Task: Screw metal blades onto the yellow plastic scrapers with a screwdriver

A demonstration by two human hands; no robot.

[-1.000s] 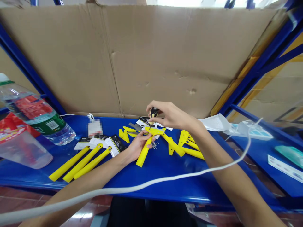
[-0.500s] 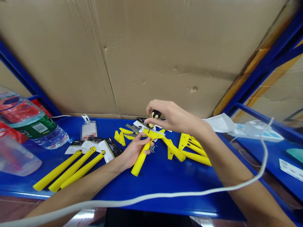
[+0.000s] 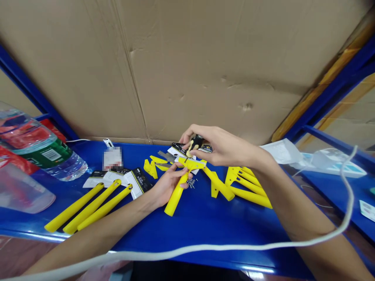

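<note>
Yellow T-shaped tool (image 3: pixel 178 196) in the pinching grip of the left hand (image 3: pixel 166 188); right hand (image 3: pixel 217 145) pinching a screwdriver (image 3: pixel 192 147) over it; three handles (image 3: pixel 93 206) near the front edge of the desk (image 3: pixel 222 226).

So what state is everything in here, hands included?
Left hand: closed around the yellow tool's handle
Right hand: gripping the screwdriver
Screwdriver: held tip down at the tool's head; engagement too small to see
Yellow tool: held, handle toward the person
Three handles: lying side by side
Screws: loose, in a scattered pile
Cards: lying overlapped
Bottle: top out of frame
Cable: slack
</note>
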